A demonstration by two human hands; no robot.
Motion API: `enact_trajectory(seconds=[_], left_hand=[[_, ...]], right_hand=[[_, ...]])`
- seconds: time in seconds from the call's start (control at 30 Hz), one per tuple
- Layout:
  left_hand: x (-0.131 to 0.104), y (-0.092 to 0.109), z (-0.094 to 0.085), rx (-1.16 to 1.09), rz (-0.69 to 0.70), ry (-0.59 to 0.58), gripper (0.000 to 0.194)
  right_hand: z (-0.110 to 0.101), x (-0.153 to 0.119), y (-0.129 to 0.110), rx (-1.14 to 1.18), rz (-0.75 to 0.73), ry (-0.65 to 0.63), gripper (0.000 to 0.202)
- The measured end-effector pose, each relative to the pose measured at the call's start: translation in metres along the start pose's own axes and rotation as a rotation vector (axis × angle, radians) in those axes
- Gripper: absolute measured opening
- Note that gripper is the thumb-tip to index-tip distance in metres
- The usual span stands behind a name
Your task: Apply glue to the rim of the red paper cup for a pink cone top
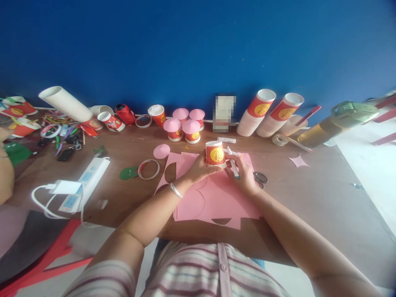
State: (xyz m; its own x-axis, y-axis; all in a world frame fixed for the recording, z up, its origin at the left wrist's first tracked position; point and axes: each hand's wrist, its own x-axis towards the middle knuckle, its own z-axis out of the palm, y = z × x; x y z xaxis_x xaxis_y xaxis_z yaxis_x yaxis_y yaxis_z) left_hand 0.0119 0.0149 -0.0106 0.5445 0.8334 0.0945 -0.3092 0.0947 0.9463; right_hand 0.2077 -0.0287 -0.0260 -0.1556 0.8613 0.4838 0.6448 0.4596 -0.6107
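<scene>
A red paper cup (215, 154) with a yellow emblem is held over pink paper sheets (216, 198). My left hand (198, 167) grips the cup from its left side, fingers wrapped round it. Between the fingers of my right hand (243, 173) is a white marker (232, 161), and the fingertips are close to the cup's right side. A curved pencil-like line shows on the pink sheet below my left hand, and round pieces are cut out of the sheets. Black scissors (260, 178) lie just right of my right hand, partly hidden by the paper.
Several cups with pink cone tops (192, 128) stand behind. Two cup stacks (261, 109) lean on the wall, near a tape roll (280, 140) and a bottle (335, 123). Left are a tape ring (149, 169), a power strip (86, 183) and part of another person's arm (6, 173).
</scene>
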Motion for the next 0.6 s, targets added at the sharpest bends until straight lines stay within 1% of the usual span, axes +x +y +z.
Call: enact_trajectory(seconds=[0.07,0.2,0.3,0.4,0.53,0.6], left_hand=[[-0.001,0.004,0.000,0.017,-0.004,-0.008,0.054],[0.000,0.015,0.003,-0.009,-0.034,-0.079,0.046],[0.002,0.018,0.005,-0.049,-0.062,-0.011,0.047],[0.002,0.015,0.003,-0.069,-0.079,0.079,0.048],[-0.002,0.013,-0.001,-0.038,-0.126,0.112,0.043],[-0.004,0.014,-0.001,-0.011,-0.118,0.113,0.044]], right_hand=[[0.000,-0.001,-0.001,0.007,0.001,-0.001,0.023],[0.004,-0.001,0.000,0.017,-0.018,0.009,0.023],[0.004,0.001,0.000,0.008,-0.078,0.034,0.023],[-0.002,0.004,-0.004,-0.018,-0.145,0.099,0.023],[-0.019,0.006,-0.020,0.004,-0.182,0.233,0.021],[-0.024,0.005,-0.028,0.006,-0.208,0.255,0.022]])
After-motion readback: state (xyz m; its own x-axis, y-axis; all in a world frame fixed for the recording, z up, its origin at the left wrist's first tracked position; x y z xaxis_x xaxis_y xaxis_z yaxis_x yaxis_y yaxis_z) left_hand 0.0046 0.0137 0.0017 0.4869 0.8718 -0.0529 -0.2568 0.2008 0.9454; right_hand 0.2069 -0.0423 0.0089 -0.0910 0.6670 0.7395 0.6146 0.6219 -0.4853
